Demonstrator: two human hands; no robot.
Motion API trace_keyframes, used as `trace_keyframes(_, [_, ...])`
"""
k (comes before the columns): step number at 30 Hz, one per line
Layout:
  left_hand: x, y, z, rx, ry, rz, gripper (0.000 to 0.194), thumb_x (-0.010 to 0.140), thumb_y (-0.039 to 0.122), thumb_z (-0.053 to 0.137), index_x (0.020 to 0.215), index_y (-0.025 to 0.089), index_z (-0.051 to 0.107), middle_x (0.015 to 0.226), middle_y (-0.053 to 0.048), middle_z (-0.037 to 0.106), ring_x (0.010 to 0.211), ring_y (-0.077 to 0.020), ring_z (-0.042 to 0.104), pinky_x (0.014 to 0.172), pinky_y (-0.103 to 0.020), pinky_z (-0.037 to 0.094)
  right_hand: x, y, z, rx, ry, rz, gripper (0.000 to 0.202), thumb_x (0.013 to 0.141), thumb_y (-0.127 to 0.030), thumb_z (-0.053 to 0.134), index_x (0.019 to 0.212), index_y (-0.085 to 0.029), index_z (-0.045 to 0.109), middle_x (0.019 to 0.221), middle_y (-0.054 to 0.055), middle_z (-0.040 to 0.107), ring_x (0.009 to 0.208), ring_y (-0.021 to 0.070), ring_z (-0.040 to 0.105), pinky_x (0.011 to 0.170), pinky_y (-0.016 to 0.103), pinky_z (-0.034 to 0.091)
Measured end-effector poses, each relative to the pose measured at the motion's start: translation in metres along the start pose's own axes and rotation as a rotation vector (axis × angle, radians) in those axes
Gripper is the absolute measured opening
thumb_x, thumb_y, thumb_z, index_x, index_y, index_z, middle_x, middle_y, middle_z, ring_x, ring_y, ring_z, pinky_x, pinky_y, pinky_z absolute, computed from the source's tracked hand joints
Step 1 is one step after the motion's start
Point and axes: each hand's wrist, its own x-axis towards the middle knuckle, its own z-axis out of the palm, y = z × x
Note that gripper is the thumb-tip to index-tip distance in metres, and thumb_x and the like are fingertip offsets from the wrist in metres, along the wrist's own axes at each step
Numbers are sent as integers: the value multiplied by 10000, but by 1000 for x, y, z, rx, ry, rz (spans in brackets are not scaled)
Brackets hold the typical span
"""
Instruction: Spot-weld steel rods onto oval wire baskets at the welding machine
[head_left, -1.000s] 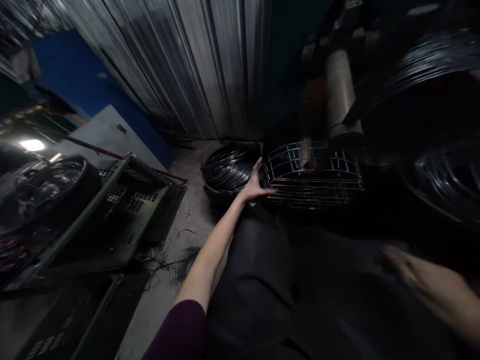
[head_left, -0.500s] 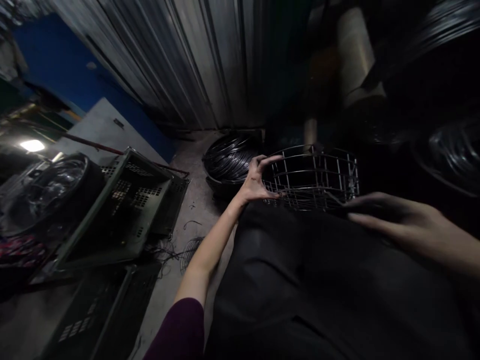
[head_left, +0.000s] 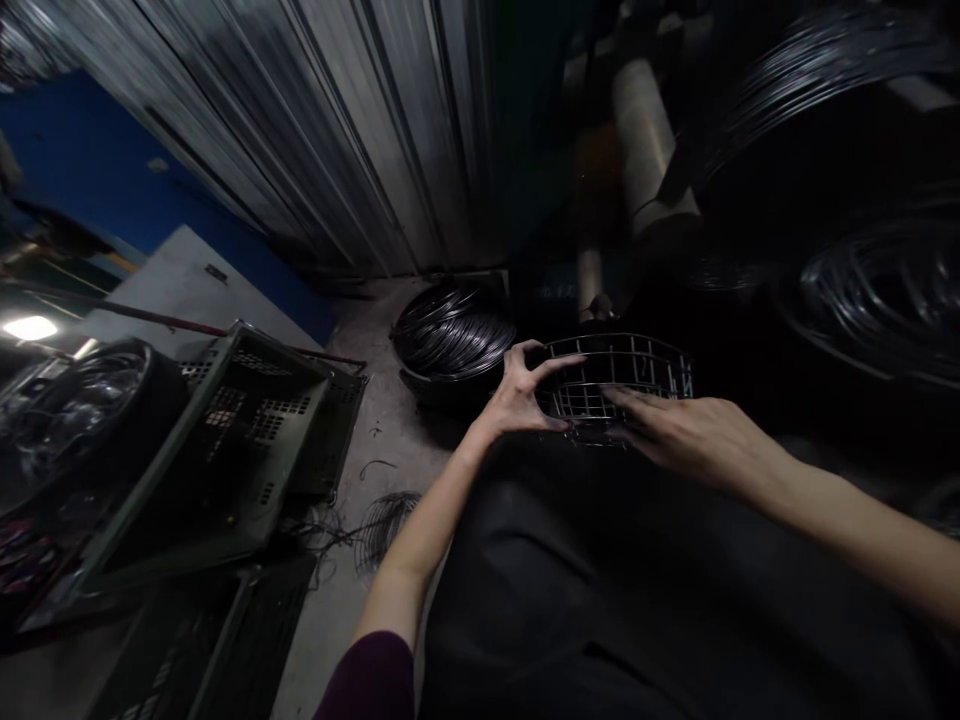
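Note:
A round metal wire basket with an open grid lies close in front of my dark-clothed lap. My left hand is at its left end, fingers spread along the upper wires and thumb at the lower near edge, gripping it. My right hand reaches over the basket's near side. Its fingers are stretched out across the grid and the thumb lies a little below, apart from them. I see nothing held in it, though its fingertips are dark and blurred. The basket's near lower part is hidden by my hands and clothing.
A tub of coiled black wire stands beyond my left hand. Green perforated crates and a loose wire coil are on the left. Large wire coils and a metal roller stand at the right.
My right hand has moved left, from beyond the basket's right end onto its near side. My left hand keeps its hold. The whole view has shifted slightly.

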Motion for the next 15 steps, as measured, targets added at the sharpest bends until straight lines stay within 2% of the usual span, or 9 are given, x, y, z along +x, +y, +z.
trace_keyframes(2, [3,3,4,-12,10,-8,919,506,456,901,1345,291,565,1323,-96,293,1333,-348,303,1145,-565,340,-8,-1,2,-119,7,-30,458,935,-183,420,1364,-139,575,1298,82,606,619,186,685,411,295,465])
trace_keyframes(4, [9,5,6,-21,24,-4,925,495,473,903,1338,288,572,1316,-97,296,1327,-352,305,1143,-573,338,-12,2,1,-158,37,-55,460,923,-123,402,1339,-151,598,1292,64,606,584,156,672,398,274,456])
trace_keyframes(10, [26,3,6,-34,31,-7,936,497,426,907,1355,308,555,1321,-90,292,1336,-345,313,1150,-560,346,-4,26,-1,-116,204,-153,396,963,-217,425,1296,-187,636,1210,74,658,663,170,701,406,247,473])
trace_keyframes(15, [30,-2,4,-61,41,-13,926,498,409,907,1349,303,558,1321,-91,303,1343,-345,322,1152,-562,349,9,39,-3,-37,214,-150,368,952,-253,447,1236,-228,679,1115,31,707,693,181,709,432,253,505])
